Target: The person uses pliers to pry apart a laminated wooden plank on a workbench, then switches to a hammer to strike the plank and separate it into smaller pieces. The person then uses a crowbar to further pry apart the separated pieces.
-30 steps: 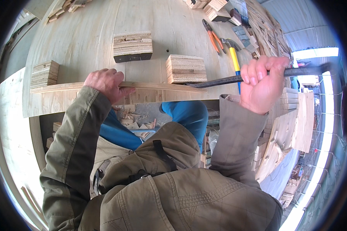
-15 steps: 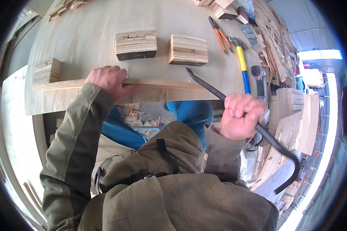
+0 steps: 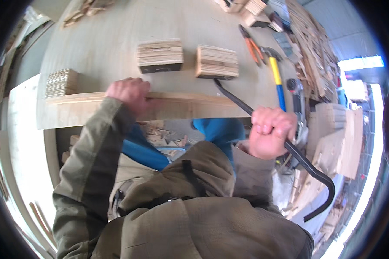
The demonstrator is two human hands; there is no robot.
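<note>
My right hand is closed round the shaft of a dark crowbar. The bar slants across the bench edge; its hooked end hangs low at the right, and its thin tip meets the near edge of a laminated wood block, where touching or not is unclear. My left hand is closed over a long thin wooden strip lying along the near side of the bench. Its thumb is blurred. To the left of that block sits a similar block, and a third block stands behind the strip's left end.
Orange-handled pliers, a hammer with a yellow and blue handle, and a power tool lie along the right of the wooden bench. Wood scraps are heaped beyond. Offcuts litter the floor below.
The whole view has shifted, so the bench appears farther right and lower. Against the bench, the crowbar tip has come up to the right block's near edge. Both hands keep their holds.
</note>
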